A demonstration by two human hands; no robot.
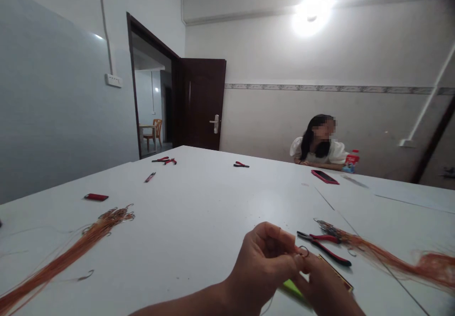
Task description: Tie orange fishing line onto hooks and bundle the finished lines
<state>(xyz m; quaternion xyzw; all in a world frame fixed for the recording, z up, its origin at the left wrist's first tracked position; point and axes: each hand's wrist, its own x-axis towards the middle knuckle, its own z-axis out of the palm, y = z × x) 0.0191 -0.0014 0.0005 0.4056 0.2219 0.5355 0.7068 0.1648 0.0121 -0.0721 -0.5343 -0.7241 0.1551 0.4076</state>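
Observation:
My left hand (263,261) and my right hand (325,285) meet low in the view above the white table (199,211). Both are closed in a pinch on a small metal hook (303,251) between their fingertips. Red-handled pliers (325,246) lie on the table just beyond my right hand. A bundle of orange lines with hooks (384,254) stretches off to the right of the pliers. Under my right hand show a green item (292,287) and a flat strip with a yellow edge (337,273).
A second orange line bundle with hooks (76,247) lies at the left, a loose hook (85,274) near it. Red tools (164,160) and small red items (95,196) are scattered farther back. A person (320,145) sits at the far side beside a phone (324,176) and bottle (351,160). A dark door (202,102) stands open.

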